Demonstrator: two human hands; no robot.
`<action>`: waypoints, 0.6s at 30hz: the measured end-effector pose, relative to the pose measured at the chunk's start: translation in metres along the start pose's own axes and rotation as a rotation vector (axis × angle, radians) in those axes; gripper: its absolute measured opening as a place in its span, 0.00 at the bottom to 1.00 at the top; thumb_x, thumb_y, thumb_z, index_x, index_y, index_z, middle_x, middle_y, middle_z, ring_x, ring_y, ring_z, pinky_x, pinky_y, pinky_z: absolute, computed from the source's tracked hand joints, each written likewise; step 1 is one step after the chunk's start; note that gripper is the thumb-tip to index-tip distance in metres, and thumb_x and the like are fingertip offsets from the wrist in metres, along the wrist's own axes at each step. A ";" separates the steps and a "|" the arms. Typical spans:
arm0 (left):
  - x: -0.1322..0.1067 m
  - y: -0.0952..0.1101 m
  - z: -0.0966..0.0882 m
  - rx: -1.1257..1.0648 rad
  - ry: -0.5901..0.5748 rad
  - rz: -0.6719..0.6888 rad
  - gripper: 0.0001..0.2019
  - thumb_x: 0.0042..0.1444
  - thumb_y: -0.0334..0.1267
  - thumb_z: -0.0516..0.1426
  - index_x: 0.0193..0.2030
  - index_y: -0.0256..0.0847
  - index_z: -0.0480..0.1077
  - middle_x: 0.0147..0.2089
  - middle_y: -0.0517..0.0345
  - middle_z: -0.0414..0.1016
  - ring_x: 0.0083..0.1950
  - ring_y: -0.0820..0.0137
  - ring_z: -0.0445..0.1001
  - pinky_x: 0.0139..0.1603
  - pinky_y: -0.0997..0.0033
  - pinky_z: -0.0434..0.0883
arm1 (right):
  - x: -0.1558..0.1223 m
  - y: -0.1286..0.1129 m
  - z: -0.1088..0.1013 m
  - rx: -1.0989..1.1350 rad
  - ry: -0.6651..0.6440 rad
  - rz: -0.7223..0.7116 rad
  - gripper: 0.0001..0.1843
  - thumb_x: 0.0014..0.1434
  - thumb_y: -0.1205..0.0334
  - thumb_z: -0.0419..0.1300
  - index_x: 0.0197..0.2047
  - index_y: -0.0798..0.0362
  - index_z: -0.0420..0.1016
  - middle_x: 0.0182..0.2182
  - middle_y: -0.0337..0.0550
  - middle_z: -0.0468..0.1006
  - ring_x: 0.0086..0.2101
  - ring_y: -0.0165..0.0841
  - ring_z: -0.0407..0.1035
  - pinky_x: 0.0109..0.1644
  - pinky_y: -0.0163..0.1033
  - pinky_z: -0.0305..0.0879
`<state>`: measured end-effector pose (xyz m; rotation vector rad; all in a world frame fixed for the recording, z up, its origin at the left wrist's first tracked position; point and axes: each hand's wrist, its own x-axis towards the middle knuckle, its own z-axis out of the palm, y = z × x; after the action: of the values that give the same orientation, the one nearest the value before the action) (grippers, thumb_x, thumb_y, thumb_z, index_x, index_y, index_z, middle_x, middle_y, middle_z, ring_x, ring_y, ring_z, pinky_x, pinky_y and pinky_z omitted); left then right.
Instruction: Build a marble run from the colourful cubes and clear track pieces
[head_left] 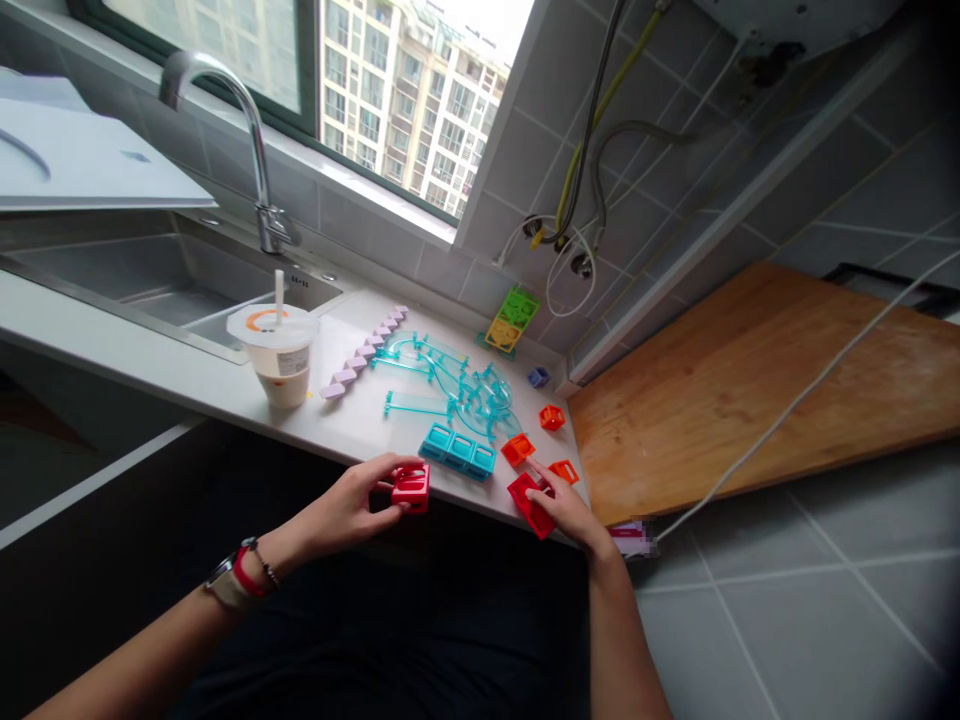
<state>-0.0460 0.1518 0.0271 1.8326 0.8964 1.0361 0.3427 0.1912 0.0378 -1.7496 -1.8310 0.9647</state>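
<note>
My left hand (351, 503) is closed round a red plastic block (412, 487) at the near edge of the white counter (352, 425). My right hand (568, 508) grips a second red piece (527, 499) at the counter's front right corner, fingers curled on it. Between and just behind the hands lie a blue three-cell block (458, 451) and orange pieces (517, 448), (563, 470), (551, 417). Clear teal track pieces (450, 385) spread across the counter's middle. A row of lilac pieces (364, 352) runs diagonally to the left of them.
A lidded drink cup with a straw (278, 352) stands left of the pieces, beside the steel sink (150, 275) and tap (255, 150). Green and yellow pieces (511, 318) lean on the tiled wall. A wooden board (750, 390) with a white cable (787, 410) lies on the right.
</note>
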 end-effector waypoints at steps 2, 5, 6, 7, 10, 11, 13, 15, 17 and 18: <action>-0.001 0.004 0.001 -0.013 -0.031 -0.006 0.26 0.60 0.30 0.59 0.66 0.44 0.68 0.61 0.49 0.76 0.58 0.61 0.79 0.58 0.62 0.79 | -0.012 -0.004 -0.002 -0.035 0.079 -0.005 0.33 0.58 0.53 0.64 0.65 0.52 0.71 0.44 0.45 0.81 0.40 0.39 0.76 0.49 0.46 0.74; 0.000 0.012 0.003 -0.018 -0.074 -0.016 0.27 0.60 0.28 0.58 0.67 0.45 0.68 0.61 0.49 0.75 0.58 0.62 0.78 0.59 0.63 0.78 | -0.041 -0.021 0.001 -0.036 0.167 -0.069 0.30 0.59 0.53 0.66 0.62 0.52 0.72 0.49 0.49 0.80 0.45 0.42 0.76 0.51 0.47 0.73; 0.000 0.016 0.003 -0.012 -0.090 -0.017 0.28 0.60 0.28 0.58 0.67 0.45 0.68 0.61 0.49 0.75 0.58 0.63 0.78 0.59 0.64 0.77 | -0.052 -0.030 0.004 -0.023 0.156 -0.117 0.28 0.59 0.54 0.66 0.61 0.51 0.73 0.50 0.49 0.80 0.46 0.42 0.75 0.51 0.47 0.73; 0.000 0.019 0.004 0.000 -0.108 -0.018 0.28 0.60 0.28 0.59 0.67 0.45 0.68 0.60 0.49 0.75 0.57 0.63 0.78 0.59 0.64 0.77 | -0.062 -0.040 0.007 -0.008 0.125 -0.178 0.26 0.60 0.55 0.66 0.61 0.49 0.73 0.51 0.48 0.79 0.47 0.42 0.75 0.52 0.46 0.73; 0.002 0.028 0.005 0.037 -0.175 -0.021 0.27 0.61 0.31 0.61 0.67 0.45 0.69 0.59 0.48 0.76 0.56 0.62 0.78 0.59 0.64 0.76 | -0.084 -0.070 0.019 -0.001 0.001 -0.409 0.27 0.59 0.62 0.67 0.62 0.46 0.73 0.54 0.47 0.78 0.52 0.42 0.73 0.58 0.47 0.71; 0.002 0.031 0.006 0.026 -0.198 -0.028 0.27 0.61 0.33 0.62 0.68 0.45 0.69 0.59 0.48 0.77 0.56 0.61 0.79 0.59 0.63 0.77 | -0.088 -0.078 0.022 -0.024 -0.024 -0.471 0.28 0.59 0.64 0.67 0.63 0.46 0.72 0.54 0.47 0.77 0.53 0.42 0.72 0.59 0.47 0.70; 0.001 0.034 0.006 -0.036 -0.229 -0.056 0.28 0.62 0.35 0.63 0.69 0.45 0.67 0.62 0.48 0.76 0.57 0.60 0.79 0.60 0.61 0.77 | -0.092 -0.089 0.028 -0.081 -0.046 -0.553 0.31 0.60 0.66 0.66 0.66 0.45 0.70 0.54 0.47 0.77 0.54 0.42 0.71 0.61 0.48 0.69; 0.000 0.037 0.007 -0.109 -0.235 -0.095 0.28 0.63 0.36 0.63 0.70 0.46 0.66 0.64 0.48 0.75 0.59 0.60 0.79 0.61 0.60 0.77 | -0.093 -0.095 0.031 -0.131 -0.054 -0.590 0.33 0.61 0.67 0.66 0.68 0.44 0.68 0.55 0.47 0.76 0.54 0.42 0.70 0.61 0.49 0.69; -0.001 0.040 0.007 -0.145 -0.232 -0.119 0.27 0.64 0.36 0.62 0.69 0.46 0.67 0.65 0.48 0.74 0.60 0.59 0.79 0.61 0.59 0.77 | -0.092 -0.097 0.033 -0.158 -0.051 -0.616 0.34 0.61 0.68 0.66 0.69 0.43 0.67 0.56 0.47 0.76 0.54 0.43 0.69 0.61 0.50 0.70; -0.002 0.041 0.006 -0.151 -0.234 -0.127 0.27 0.64 0.36 0.62 0.69 0.46 0.67 0.66 0.48 0.74 0.60 0.59 0.79 0.61 0.59 0.77 | -0.092 -0.098 0.034 -0.165 -0.045 -0.632 0.34 0.61 0.68 0.66 0.69 0.43 0.67 0.56 0.47 0.76 0.54 0.43 0.69 0.60 0.51 0.70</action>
<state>-0.0335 0.1317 0.0616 1.7055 0.7616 0.7711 0.2618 0.0983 0.1006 -1.0970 -2.3301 0.6100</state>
